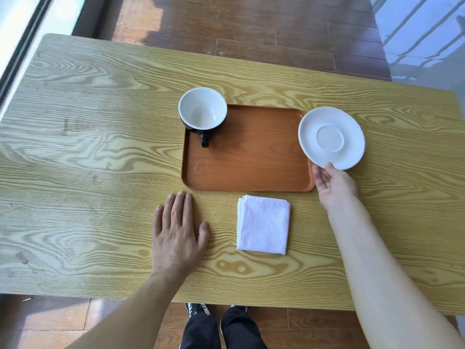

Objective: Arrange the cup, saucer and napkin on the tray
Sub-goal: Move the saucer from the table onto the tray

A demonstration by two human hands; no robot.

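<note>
An orange-brown tray [251, 167] lies in the middle of the wooden table. A cup [202, 109], black outside and white inside, stands in the tray's far left corner with its handle pointing toward me. My right hand [332, 185] grips the near rim of a white saucer [331, 137], held tilted just off the tray's right edge. A folded white napkin [263, 224] lies on the table in front of the tray. My left hand [176, 230] rests flat on the table, left of the napkin, fingers spread and holding nothing.
The wooden table [75, 147] stretches wide to the left and right of the tray. Its near edge runs just above my shoes [198, 308]. A dark wooden floor lies beyond the far edge, and a window frame runs along the left.
</note>
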